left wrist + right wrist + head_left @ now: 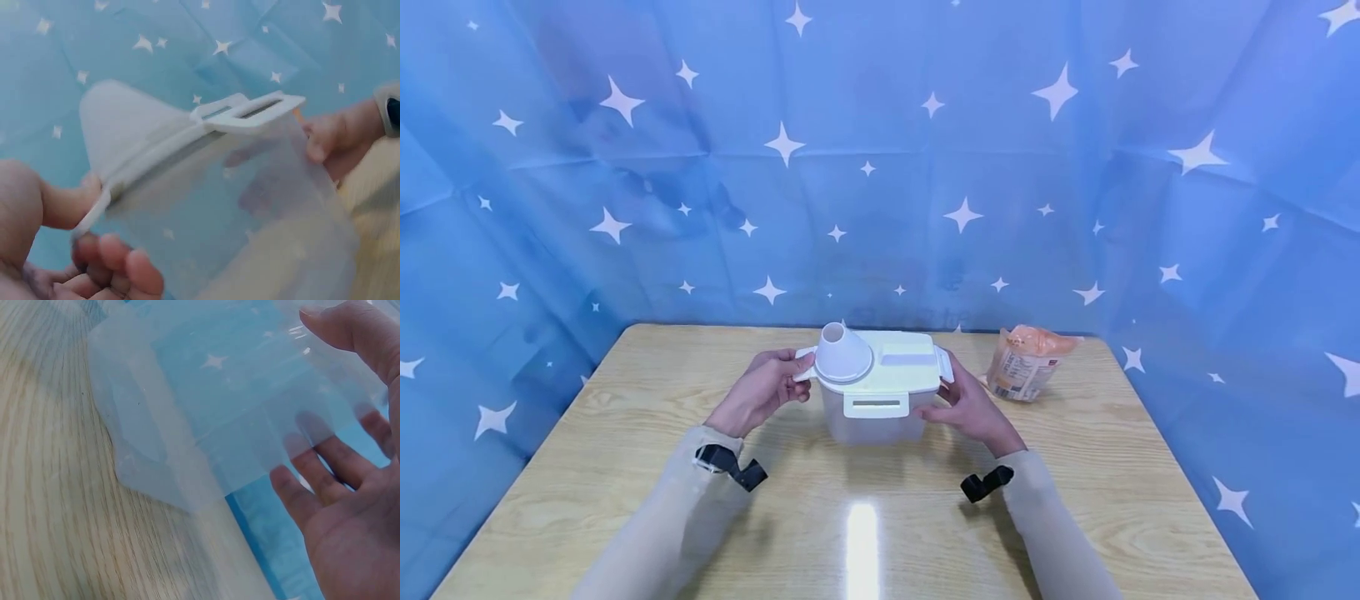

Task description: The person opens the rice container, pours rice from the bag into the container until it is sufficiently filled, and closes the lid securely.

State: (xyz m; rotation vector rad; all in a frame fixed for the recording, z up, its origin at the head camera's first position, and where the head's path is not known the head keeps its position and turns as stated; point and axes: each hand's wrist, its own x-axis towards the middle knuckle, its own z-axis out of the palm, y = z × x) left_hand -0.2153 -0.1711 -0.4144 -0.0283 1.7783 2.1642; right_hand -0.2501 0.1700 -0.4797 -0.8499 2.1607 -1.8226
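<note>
A translucent plastic storage container [872,427] stands at the middle of the table under a white lid [887,375]. On the lid's left part sits a white cone-shaped spout [842,357], and side flaps with slots stick out from the edges. My left hand [769,385] pinches the left flap [91,215] between thumb and curled fingers. At the right end, my right hand [970,406] grips the container wall, thumb on the front and fingers around the far side, seen through the clear plastic in the right wrist view.
An orange and white plastic packet [1028,364] stands at the back right, just beyond my right hand. The wooden table [625,400] ends at a blue curtain [865,208] with white stars. Both wrists wear black straps [730,464].
</note>
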